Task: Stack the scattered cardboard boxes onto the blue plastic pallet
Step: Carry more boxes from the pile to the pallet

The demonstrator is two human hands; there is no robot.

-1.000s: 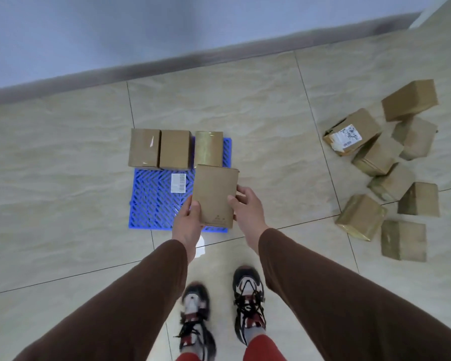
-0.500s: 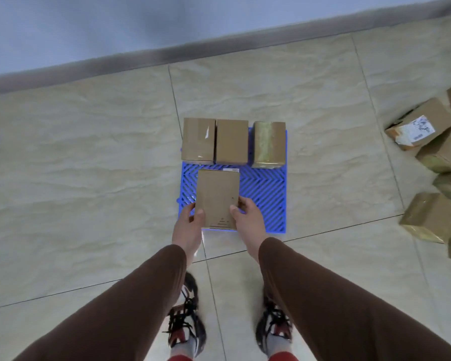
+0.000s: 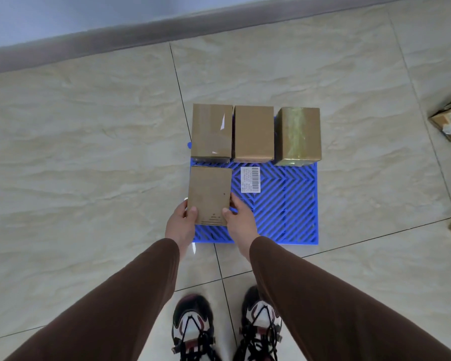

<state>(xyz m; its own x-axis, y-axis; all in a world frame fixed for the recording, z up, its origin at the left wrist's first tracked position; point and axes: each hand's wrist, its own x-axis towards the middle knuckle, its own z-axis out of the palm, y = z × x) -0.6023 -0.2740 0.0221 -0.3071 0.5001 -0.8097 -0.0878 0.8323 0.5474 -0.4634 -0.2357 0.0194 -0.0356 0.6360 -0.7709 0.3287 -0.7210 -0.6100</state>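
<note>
Three brown cardboard boxes [image 3: 253, 134] already sit in a row on the blue plastic lattice pallet [image 3: 287, 204], just beyond the grip. Left hand [image 3: 180, 225] & right hand [image 3: 238, 221] pinch a fourth plain brown cardboard box [image 3: 209, 195] by its near corners, low over the pallet's left part. Risk, as judged: released crooked, it may overhang the left edge or bump the box ahead. White barcode sticker [image 3: 250, 179] right of grip; text too small to read.
</note>
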